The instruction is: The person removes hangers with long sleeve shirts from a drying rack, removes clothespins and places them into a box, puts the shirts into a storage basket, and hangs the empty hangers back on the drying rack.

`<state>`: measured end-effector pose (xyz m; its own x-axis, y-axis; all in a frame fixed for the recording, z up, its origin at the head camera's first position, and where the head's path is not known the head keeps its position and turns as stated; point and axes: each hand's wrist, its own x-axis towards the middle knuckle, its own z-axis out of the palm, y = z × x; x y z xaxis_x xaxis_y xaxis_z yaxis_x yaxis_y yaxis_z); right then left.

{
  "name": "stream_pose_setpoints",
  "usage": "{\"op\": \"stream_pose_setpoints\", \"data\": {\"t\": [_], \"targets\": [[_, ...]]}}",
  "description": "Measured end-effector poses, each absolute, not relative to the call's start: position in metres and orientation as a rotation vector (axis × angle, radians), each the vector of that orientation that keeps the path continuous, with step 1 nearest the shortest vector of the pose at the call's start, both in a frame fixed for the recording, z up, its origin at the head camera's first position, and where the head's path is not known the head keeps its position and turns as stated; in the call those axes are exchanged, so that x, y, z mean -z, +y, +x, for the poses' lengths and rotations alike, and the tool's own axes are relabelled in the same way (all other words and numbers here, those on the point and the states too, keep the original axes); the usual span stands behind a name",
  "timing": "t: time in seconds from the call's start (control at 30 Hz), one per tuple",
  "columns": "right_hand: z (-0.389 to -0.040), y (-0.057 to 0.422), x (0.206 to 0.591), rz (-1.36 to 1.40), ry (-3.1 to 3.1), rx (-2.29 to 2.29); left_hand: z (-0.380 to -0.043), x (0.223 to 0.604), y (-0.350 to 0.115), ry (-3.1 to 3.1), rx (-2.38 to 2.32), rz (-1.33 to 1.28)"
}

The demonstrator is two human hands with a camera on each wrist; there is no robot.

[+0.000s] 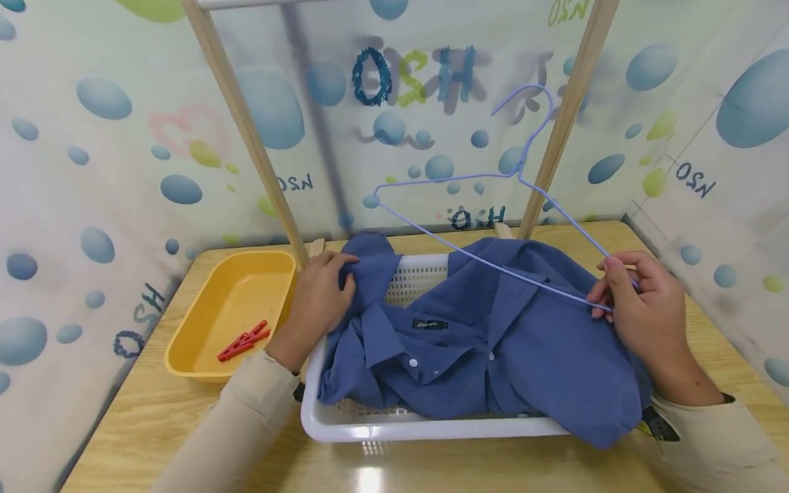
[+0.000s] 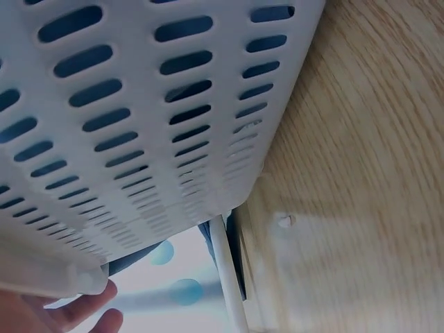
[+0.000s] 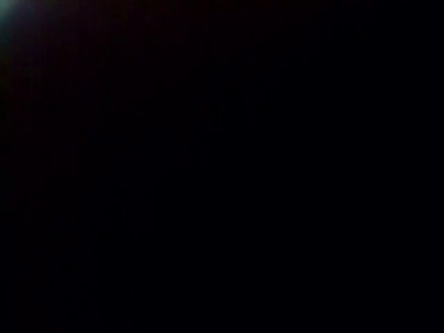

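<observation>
A blue wire hanger [image 1: 444, 179] slants above a blue shirt [image 1: 555, 342], its hook up toward the back right. My right hand [image 1: 653, 294] pinches the hanger near one corner. The shirt lies spread over a white perforated basket [image 1: 345, 433], with collar, label and white buttons facing up. At the basket's left side, my left hand [image 1: 323, 291] grips the shirt's cloth between thumb and fingers. In the left wrist view, the fingers of the left hand [image 2: 76, 312] show past the basket's rim [image 2: 41, 270]. The right wrist view is almost wholly black.
A yellow tub [image 1: 231, 281] with red clothespins [image 1: 243, 341] in it stands left of the basket on the wooden table [image 1: 154, 424]. Behind the basket rise two wooden posts [image 1: 246, 123] joined by a white bar [image 1: 246, 3]. A patterned wall covering [image 1: 394, 157] closes off the back.
</observation>
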<state>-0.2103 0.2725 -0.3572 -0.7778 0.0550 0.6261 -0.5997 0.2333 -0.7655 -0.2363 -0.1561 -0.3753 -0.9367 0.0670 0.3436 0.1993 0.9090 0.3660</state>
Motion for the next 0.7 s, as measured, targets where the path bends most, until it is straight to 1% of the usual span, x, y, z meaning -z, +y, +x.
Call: {"op": "stream_pose_setpoints", "data": {"t": [0.33, 0.57, 0.7], "targets": [[-0.2081, 0.2713, 0.3542, 0.432, -2.046, -1.492, -0.2317, 0.3724, -0.1530, -2.686, 0.478, -0.227], [-0.2074, 0.2708, 0.3537, 0.419, -2.071, -1.441, -0.2318, 0.3717, -0.1522, -2.638, 0.430, -0.322], [-0.2074, 0.2708, 0.3537, 0.419, -2.067, -1.448, -0.2318, 0.3714, -0.1525, -2.594, 0.422, -0.431]]}}
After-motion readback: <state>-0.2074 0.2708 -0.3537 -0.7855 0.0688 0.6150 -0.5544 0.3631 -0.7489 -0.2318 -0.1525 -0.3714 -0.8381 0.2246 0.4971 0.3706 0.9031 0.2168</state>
